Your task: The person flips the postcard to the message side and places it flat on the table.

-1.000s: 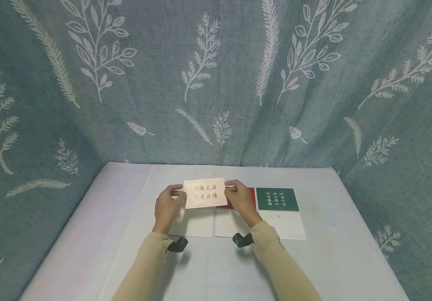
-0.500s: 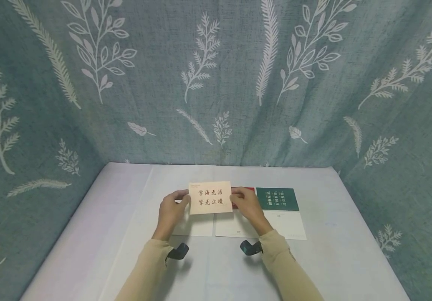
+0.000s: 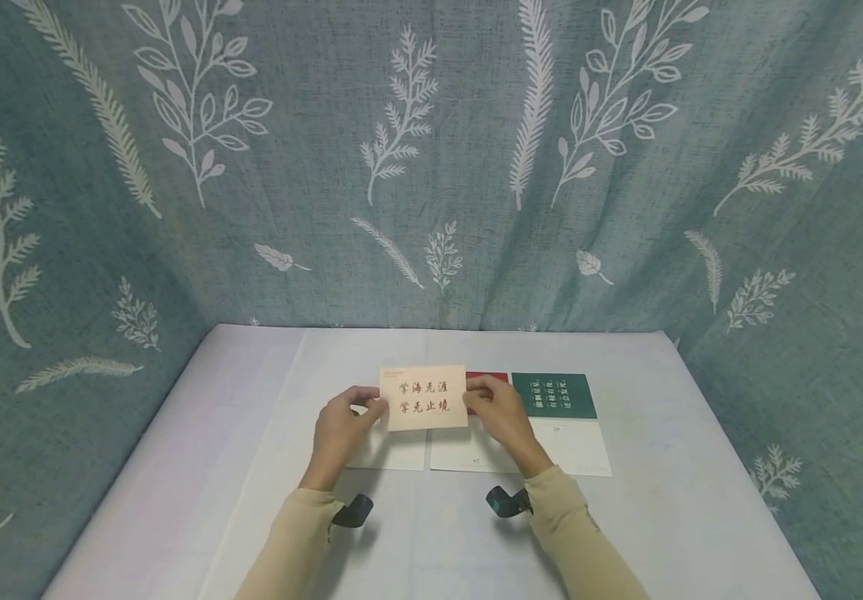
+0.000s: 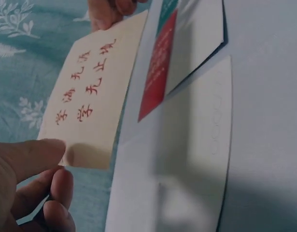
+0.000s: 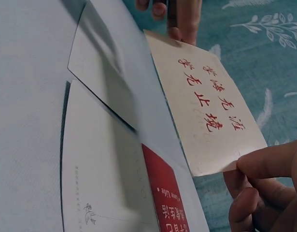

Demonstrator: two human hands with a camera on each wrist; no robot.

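Note:
Between both hands a cream card with two lines of red-brown handwritten-style characters is held up, raised over the table. My left hand pinches its left edge between thumb and fingers; in the left wrist view the thumb lies on the printed face. At the opposite edge my right hand pinches it the same way, its thumb on the front near a corner. Below lies a card with a red upper part and a white lower part, partly hidden by the right hand. A white card lies left of it, partly covered.
On the right of the row lies a card with a dark green top bearing white characters and a white lower half. A white cloth covers the table. Behind it and at the sides hangs a blue-green curtain with white leaf patterns.
The cream card has moved slightly right and toward me, and its printed face now shows more squarely to the head camera. Both hands moved along with it, keeping their pinch.

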